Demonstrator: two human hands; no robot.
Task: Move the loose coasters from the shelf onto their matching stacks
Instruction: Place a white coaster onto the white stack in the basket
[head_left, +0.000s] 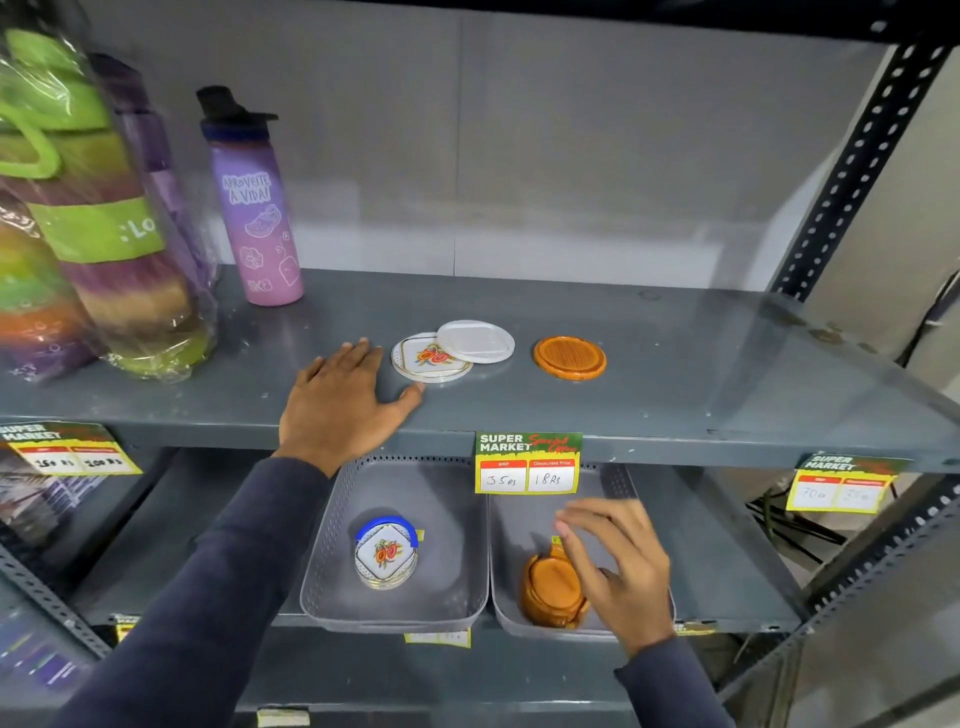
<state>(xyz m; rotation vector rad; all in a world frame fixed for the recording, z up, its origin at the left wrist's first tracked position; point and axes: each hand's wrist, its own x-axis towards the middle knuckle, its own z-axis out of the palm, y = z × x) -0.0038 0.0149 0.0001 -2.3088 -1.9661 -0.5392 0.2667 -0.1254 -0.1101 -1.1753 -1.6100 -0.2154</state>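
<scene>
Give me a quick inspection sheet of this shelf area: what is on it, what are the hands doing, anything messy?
Surface: grey metal upper shelf, dusty, with scattered specks.
Job's things: floral coaster with a white coaster overlapping it; orange coaster lying apart. Below, floral stack in the left tray, orange stack in the right tray.
Clutter: purple bottle, wrapped bottles, price tag.
Hands: left hand flat on the shelf beside the floral coaster, empty; right hand open over the orange stack.
Cables: dark cables at lower right.
Surroundings: perforated rack post, grey back wall.
</scene>
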